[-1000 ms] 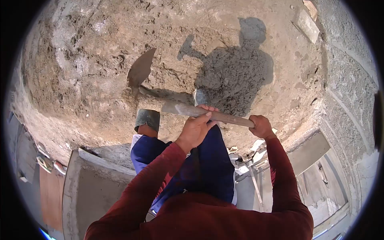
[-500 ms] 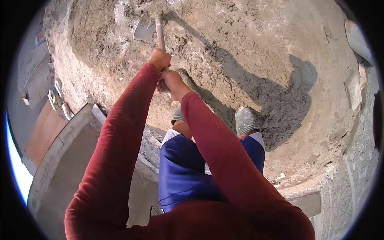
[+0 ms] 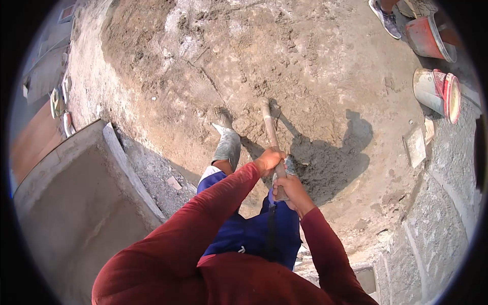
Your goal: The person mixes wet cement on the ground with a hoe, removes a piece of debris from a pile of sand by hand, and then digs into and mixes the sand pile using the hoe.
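My left hand (image 3: 269, 161) is wrapped round the wooden handle (image 3: 269, 124) of a hoe, further up toward the head. Close behind it, my right hand (image 3: 292, 192) grips the handle's near end. The hoe's head sits down in the wet mortar (image 3: 315, 86), and its blade is hidden there. Spread over the ground around the tool, the mortar looks lumpy and grey-brown. A grey boot (image 3: 229, 145) on my left foot stands in it; the right boot is mostly behind my hands.
At upper right are a red bucket (image 3: 424, 38) and a white-and-red bucket (image 3: 434, 91), near another person's shoe (image 3: 385, 21). A concrete-walled basin (image 3: 76, 188) lies at lower left. A flat slab piece (image 3: 416, 147) rests on the right.
Both hands have drawn the hoe back toward my body and to the right. Its blade, partly visible before, is now hidden in the mortar. My left foot has stepped forward.
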`<state>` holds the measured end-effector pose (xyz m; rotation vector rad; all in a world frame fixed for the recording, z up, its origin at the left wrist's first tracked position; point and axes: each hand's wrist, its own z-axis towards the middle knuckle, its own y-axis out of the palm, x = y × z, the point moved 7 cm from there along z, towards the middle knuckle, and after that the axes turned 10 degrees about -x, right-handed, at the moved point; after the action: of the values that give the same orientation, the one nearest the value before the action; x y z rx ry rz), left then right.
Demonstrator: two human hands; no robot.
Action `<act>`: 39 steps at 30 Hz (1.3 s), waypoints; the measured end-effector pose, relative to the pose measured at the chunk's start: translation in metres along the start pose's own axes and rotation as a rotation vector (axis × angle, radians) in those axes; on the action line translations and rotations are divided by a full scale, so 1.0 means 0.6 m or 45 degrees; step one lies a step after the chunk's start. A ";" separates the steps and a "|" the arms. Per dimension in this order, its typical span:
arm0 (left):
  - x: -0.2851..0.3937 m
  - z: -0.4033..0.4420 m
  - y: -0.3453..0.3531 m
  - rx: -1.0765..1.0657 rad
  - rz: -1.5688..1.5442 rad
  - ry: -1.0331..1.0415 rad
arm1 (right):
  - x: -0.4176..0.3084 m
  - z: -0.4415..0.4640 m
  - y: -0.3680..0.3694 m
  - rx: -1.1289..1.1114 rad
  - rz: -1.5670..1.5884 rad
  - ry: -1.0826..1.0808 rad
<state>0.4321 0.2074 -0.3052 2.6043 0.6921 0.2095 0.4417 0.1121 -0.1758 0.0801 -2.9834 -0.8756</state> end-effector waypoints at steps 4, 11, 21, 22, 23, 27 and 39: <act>-0.035 -0.058 0.123 -0.109 -0.328 0.002 | 0.054 -0.216 -0.052 0.038 -0.158 -0.021; -0.253 -0.063 0.311 -0.225 -0.481 -0.359 | 0.305 -0.475 -0.392 0.849 -1.569 0.074; 0.206 -0.469 0.160 -0.113 -0.542 0.463 | -0.040 -0.406 -0.009 0.522 -1.549 -0.960; 0.265 -0.505 0.130 -0.047 -0.595 0.704 | -0.076 -0.402 0.027 0.318 -1.300 -1.083; 0.317 -0.546 0.087 0.160 -0.628 0.861 | -0.106 -0.393 0.053 0.105 -1.044 -1.185; 0.496 -0.705 -0.062 0.148 -0.778 0.998 | -0.212 -0.385 0.034 0.313 -0.819 -1.234; 0.402 -0.741 -0.390 0.207 -0.657 0.056 | -0.076 -0.462 -0.243 0.838 -1.024 -0.055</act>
<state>0.4265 0.6763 -0.0043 2.4679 1.4133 0.0516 0.5052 -0.1570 -0.0224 1.3310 -3.1102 0.1734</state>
